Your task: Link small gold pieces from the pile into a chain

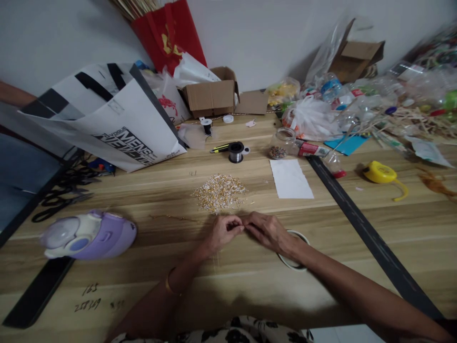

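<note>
My left hand (225,230) and my right hand (263,229) meet at their fingertips just in front of a heap of small gold and silver beads (217,194). Both thumbs and forefingers are pinched together; whatever lies between them is too small to make out. Under my right wrist is a pale ring (299,267), perhaps a roll of tape, partly covered by the arm. Left of my left hand, a thin gold strand (174,218) lies on the wooden table (171,295). A spool of silvery wire (236,152) stands behind the beads.
To the left are a purple bottle (114,237), several black scissors (60,200) and a large paper bag (139,138). Behind stand a dark thread spool (206,126) and a bead jar (282,143). White paper (292,179) and a yellow tape measure (380,172) lie right.
</note>
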Demonstrator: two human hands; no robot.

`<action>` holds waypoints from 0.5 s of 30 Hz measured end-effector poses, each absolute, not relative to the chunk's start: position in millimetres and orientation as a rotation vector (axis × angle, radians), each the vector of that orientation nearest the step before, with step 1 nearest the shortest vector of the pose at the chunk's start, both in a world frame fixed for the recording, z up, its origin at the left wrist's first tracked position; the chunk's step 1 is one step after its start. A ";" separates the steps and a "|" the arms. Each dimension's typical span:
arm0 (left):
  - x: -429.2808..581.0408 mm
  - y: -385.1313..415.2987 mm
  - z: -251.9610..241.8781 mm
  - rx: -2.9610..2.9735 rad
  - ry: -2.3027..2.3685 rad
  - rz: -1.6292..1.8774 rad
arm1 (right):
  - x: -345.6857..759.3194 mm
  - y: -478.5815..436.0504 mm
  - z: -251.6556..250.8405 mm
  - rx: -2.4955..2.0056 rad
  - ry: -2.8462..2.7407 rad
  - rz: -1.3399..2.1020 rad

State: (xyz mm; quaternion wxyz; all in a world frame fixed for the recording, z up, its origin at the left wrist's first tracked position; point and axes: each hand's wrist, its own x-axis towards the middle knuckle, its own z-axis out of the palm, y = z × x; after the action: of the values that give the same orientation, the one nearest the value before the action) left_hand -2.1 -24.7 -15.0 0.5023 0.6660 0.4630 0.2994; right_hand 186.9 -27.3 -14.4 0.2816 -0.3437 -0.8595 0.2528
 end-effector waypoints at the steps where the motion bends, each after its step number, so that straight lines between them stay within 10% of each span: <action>1: -1.9 -24.8 -14.5 1.606 1.120 0.719 | 187.0 -27.3 -14.6 -0.920 -2.305 0.677; 15: -2.0 -25.3 -12.3 1.632 1.120 0.717 | 187.9 -26.0 -12.2 -0.903 -2.281 0.715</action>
State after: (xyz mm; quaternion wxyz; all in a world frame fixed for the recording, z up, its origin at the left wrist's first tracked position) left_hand -2.0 -25.3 -12.3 0.4956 0.6733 0.4621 0.2958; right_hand 187.9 -26.0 -12.2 0.2891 -0.3383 -0.8545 0.2680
